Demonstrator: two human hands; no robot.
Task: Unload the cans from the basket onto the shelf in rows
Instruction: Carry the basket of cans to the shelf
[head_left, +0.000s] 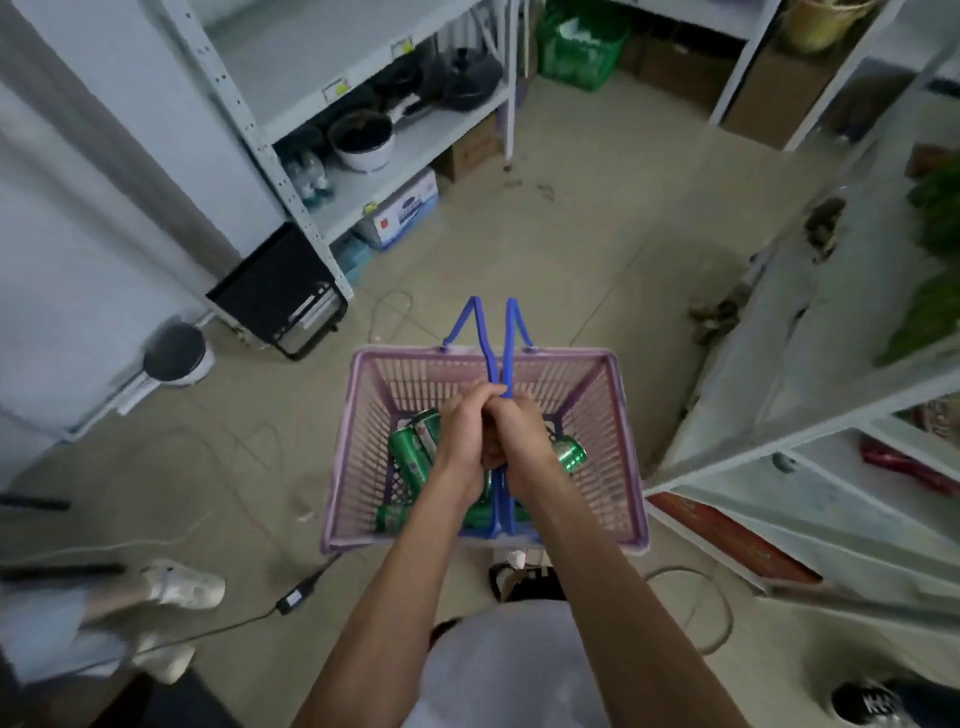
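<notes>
White metal shelving lines a storeroom with a beige tiled floor (545, 249). No can is shelved yet: several green cans (410, 457) lie in the pink basket (358, 447). Left hand (462, 441) and right hand (524, 436), pressed together, both clench the blue handles (493, 343), forearms extended downward.

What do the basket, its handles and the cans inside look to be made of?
Basket: pink moulded plastic, matte, judging by the slotted lattice walls. Handles: blue plastic straps, smooth, both hands closed on them. Cans: probably thin metal with a glossy green printed finish; highlights glint along their sides. Blur leaves finer detail open.
</notes>
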